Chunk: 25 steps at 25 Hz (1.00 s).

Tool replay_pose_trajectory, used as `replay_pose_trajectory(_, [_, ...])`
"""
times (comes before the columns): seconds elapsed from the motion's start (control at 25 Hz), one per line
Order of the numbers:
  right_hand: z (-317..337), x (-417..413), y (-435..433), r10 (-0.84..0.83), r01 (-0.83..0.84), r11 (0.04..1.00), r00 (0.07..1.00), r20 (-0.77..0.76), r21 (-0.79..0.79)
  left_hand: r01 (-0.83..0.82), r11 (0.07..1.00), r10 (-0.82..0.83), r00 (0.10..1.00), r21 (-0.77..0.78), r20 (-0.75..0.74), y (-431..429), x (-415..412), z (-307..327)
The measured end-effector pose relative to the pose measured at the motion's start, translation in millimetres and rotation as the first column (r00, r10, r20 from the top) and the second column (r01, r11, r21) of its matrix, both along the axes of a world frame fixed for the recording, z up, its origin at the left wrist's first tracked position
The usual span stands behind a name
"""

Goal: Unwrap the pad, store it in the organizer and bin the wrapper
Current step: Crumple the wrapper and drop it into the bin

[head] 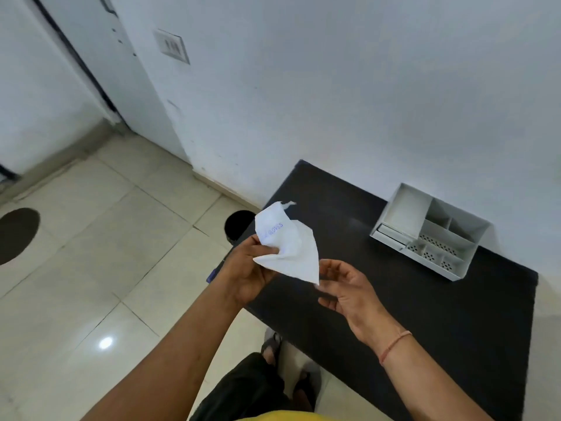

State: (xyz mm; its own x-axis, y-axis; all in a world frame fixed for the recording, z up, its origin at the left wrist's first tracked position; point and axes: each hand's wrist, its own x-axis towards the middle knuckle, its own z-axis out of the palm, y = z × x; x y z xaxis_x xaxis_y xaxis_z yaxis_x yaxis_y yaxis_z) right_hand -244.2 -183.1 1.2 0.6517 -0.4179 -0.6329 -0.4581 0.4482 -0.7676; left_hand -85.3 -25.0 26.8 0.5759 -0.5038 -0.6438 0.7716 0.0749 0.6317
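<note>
Pale glossy floor tiles (91,268) fill the left side of the view, with a white wall (334,86) rising behind and a switch plate (172,46) mounted high on it near a door frame. At the far left edge of the floor lies a dark oval patch (16,235) whose nature cannot be told. Further right, a black round bin (238,224) stands on the floor just beside the left edge of a dark table (425,314), partly hidden behind the paper. The person's left hand (249,271) is raised over the table's left edge, its grip closed on a white crumpled wrapper (291,247), fingers curled over the lower left part of the sheet; blue print reading "GLOVES" shows on the upper part, and a torn tip points upward. The wrapper's lower right corner points down toward the right hand (346,287), which hovers over the table with palm turned up and fingers loosely spread, its grip released; whether a fingertip touches that corner cannot be told. A thin orange thread (394,344) circles the right wrist. Near the table's far right corner, close to the wall, sits a white organizer (391,205) with several compartments, some with perforated floors, and a flat white item (391,233) lies low in its front left section.
</note>
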Motion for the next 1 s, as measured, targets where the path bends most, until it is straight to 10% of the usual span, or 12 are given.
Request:
replay_pose_trajectory(0.2, [48,62,64,0.032,-0.048,0.997,0.971,0.239,0.061,-0.033,0.999,0.029,0.988,0.024,0.152,44,8,19])
replay_pose_trajectory(0.44, [48,167,125,-0.012,0.025,0.996,0.989,0.148,-0.088,0.100,0.954,-0.204,0.907,0.282,0.369,115,74,27])
replay_pose_trajectory(0.72, [65,285,221,0.255,-0.198,0.927,0.956,0.148,-0.320,0.018,0.961,-0.115,0.934,0.276,0.338,203,204,38])
replay_pose_trajectory(1.0, [45,349,235,0.091,-0.033,0.958,0.977,0.192,-0.286,0.144,0.957,-0.215,0.933,0.251,0.288,206,298,25])
